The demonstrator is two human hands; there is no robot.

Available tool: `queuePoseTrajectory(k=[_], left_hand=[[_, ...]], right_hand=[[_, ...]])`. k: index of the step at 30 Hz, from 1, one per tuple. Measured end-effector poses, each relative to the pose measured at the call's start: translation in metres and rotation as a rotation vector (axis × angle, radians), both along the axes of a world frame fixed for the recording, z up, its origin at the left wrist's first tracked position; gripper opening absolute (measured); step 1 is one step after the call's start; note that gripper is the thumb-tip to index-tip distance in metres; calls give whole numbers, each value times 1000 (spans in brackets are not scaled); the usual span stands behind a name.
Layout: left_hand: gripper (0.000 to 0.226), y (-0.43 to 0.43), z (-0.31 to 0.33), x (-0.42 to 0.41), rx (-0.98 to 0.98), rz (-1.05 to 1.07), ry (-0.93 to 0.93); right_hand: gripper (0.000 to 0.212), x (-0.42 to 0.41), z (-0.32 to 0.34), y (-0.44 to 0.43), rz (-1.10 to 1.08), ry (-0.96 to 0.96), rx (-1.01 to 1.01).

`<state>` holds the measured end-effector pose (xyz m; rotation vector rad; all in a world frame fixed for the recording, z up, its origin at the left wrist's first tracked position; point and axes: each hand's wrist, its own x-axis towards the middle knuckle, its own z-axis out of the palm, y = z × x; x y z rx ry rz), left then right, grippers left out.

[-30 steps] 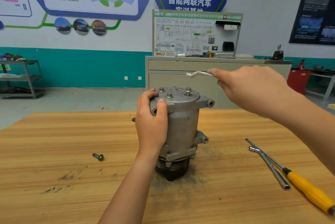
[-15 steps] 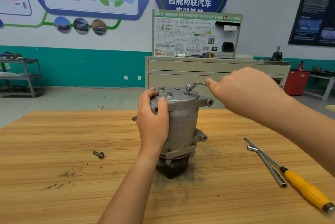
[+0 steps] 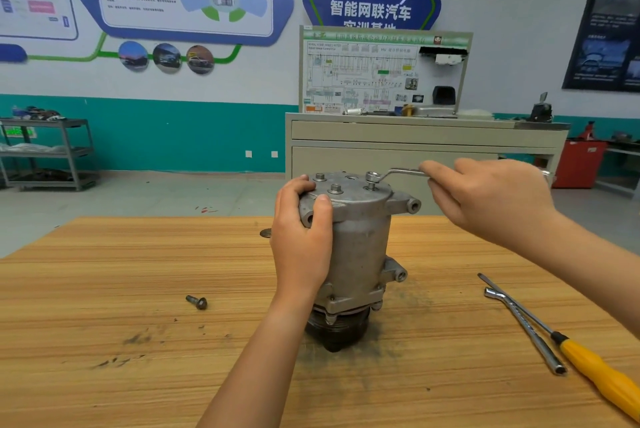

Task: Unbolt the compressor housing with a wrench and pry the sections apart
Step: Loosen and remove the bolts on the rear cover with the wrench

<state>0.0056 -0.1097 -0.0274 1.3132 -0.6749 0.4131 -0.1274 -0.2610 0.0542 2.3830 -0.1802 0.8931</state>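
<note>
- Compressor housing: grey cast cylinder, upright near the middle of the wooden table, black pulley end down; the table's far edge runs just behind it.
- Left hand: clamped on the housing's upper left rim, thumb on the front mounting ear, fingers curled over the top edge.
- Right hand: fingers closed round the handle of the wrench, level with the housing top and to its right, over the table's far edge.
- Wrench: offset ring end seated on 1 raised bolt, left of the right-hand grip; the handle runs right into the fist.
- 2 further bolts on the top cover, between the ring end and the left-hand fingers.
- Loose bolt: on bare wood, left of and nearer than the left-hand grip, well apart.
- L-shaped socket wrench and yellow-handled screwdriver: lying crossed, below the right-hand grip, well apart, near the table's right edge.
- Open air round the wrench handle; a beige cabinet stands well behind.
</note>
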Motion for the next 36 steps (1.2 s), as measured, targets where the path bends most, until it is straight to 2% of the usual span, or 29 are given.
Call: queuePoseTrajectory(k=[3, 10, 12, 14, 16, 18, 20, 24, 26, 29, 34, 36], left_hand=[[16, 0, 0, 2, -6, -11, 11], [15, 2, 0, 4, -6, -3, 3], [15, 3, 0, 5, 2, -7, 3], [15, 2, 0, 5, 4, -5, 4], [15, 2, 0, 4, 0, -10, 10], [15, 2, 1, 3, -7, -10, 13], [16, 2, 1, 2, -18, -5, 16], [14, 0, 0, 3, -23, -1, 30], [21, 0, -1, 3, -10, 12, 15], [15, 0, -1, 2, -15, 8, 25], [20, -1, -1, 2, -25, 3, 34], [23, -1, 0, 2, -32, 6, 30]], right_hand=[[26, 32, -1, -24, 55, -4, 82], [27, 127, 19, -22, 174, 131, 54], [26, 125, 23, -23, 153, -55, 145], [27, 111, 32, -22, 181, -297, 415], [25, 89, 40, -18, 260, -351, 549], [25, 62, 41, -13, 226, -201, 438], [28, 35, 35, -7, 80, -39, 288], [32, 8, 29, 7, -95, 159, 206], [33, 8, 26, 12, -93, 209, 195], [33, 13, 24, 16, -87, 227, 166], [36, 15, 33, 36, -268, 261, -43], [30, 16, 30, 49, -321, 301, -115]])
